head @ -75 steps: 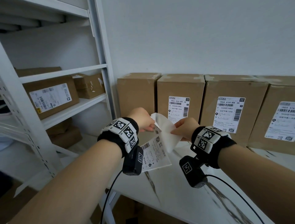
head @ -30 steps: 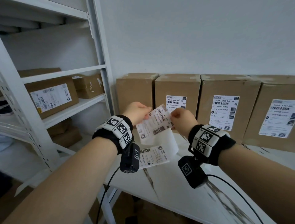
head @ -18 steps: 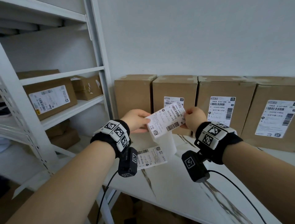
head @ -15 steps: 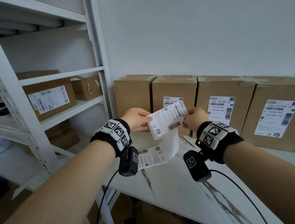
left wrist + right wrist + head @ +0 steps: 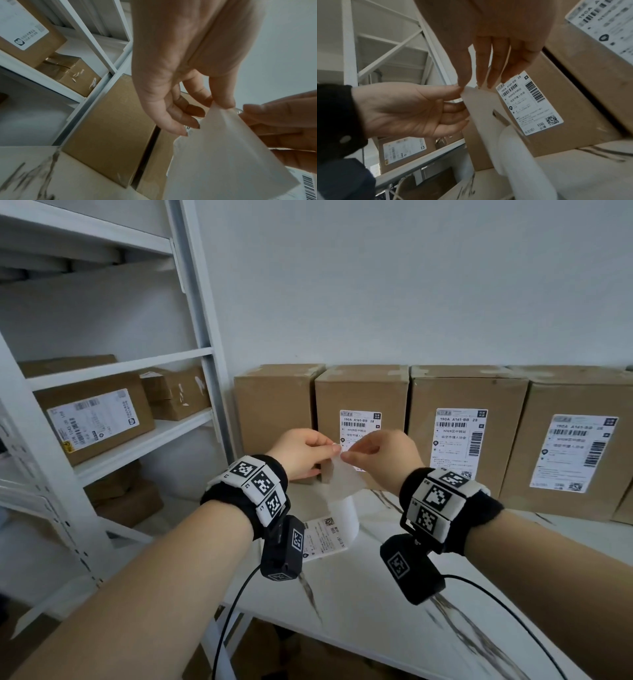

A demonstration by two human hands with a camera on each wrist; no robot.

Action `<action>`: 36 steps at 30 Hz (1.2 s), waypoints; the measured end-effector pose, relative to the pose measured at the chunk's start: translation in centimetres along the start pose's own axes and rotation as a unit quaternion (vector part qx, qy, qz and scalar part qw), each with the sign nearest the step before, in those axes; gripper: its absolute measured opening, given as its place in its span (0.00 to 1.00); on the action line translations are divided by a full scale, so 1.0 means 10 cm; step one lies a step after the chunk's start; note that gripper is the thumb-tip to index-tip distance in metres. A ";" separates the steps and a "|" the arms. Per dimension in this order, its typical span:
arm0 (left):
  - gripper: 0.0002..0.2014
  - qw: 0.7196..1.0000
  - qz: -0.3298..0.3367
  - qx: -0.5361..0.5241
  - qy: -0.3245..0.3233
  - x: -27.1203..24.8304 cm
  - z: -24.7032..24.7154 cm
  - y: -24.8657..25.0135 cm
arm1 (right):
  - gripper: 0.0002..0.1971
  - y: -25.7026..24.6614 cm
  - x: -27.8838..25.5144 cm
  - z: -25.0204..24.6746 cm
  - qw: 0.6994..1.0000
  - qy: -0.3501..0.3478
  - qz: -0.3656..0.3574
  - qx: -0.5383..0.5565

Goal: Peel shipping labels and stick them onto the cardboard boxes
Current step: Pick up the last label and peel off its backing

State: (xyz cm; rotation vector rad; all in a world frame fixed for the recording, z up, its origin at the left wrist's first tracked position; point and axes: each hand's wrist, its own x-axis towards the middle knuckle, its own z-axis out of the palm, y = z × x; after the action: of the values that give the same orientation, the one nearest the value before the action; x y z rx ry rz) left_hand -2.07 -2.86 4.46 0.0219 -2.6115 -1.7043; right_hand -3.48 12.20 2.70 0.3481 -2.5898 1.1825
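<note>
Both hands meet in front of the row of boxes and pinch the top edge of a white label strip (image 5: 342, 484). My left hand (image 5: 334, 447) grips it between thumb and fingers, and my right hand (image 5: 346, 454) pinches the same edge from the right. The strip's blank side (image 5: 223, 155) faces the left hand (image 5: 221, 105), with the right hand's fingers (image 5: 274, 116) beside it. The strip (image 5: 481, 108) hangs from the right hand (image 5: 471, 85) down to the table, where a printed label (image 5: 325, 537) lies. The unlabelled box (image 5: 274, 412) stands leftmost.
Three labelled boxes (image 5: 466, 405) stand in a row against the wall on the white marble table (image 5: 359, 594). A white metal shelf rack (image 5: 198, 313) at the left holds more boxes (image 5: 92, 416). Cables hang from both wrist cameras.
The hands held the label spread apart with its print towards me; they have come together at one top edge, and the blank side of the strip shows.
</note>
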 end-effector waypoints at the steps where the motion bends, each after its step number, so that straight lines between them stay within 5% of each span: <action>1: 0.08 1.000 0.006 0.009 -0.005 0.00 0.01 0.01 | 0.10 0.00 -0.01 -0.01 1.000 -0.002 0.002 0.011; 10: 0.02 0.993 0.067 0.091 -0.029 0.01 0.05 0.03 | 0.12 0.07 -0.02 -0.11 0.996 -0.016 0.026 0.081; 16: 0.06 0.984 0.096 0.146 -0.028 0.00 0.08 0.06 | 0.05 0.13 0.00 -0.13 0.992 -0.024 0.045 0.116; 20: 0.09 0.977 0.098 0.191 0.004 0.01 0.06 0.07 | 0.10 0.22 0.04 -0.15 0.988 0.004 0.078 0.136; 33: 0.05 0.991 -0.081 0.076 0.069 0.03 0.01 -0.02 | 0.09 0.43 0.04 -0.53 0.954 0.078 0.217 0.194; 36: 0.13 0.989 -0.074 0.091 0.091 0.08 0.02 -0.08 | 0.09 0.48 0.03 -0.66 0.949 0.101 0.235 0.183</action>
State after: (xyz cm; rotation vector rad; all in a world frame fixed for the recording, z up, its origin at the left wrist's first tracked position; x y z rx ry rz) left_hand -2.89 -3.00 3.60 0.3643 -2.6752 -1.4163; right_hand -4.34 20.22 3.62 -0.3317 -2.3310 1.7581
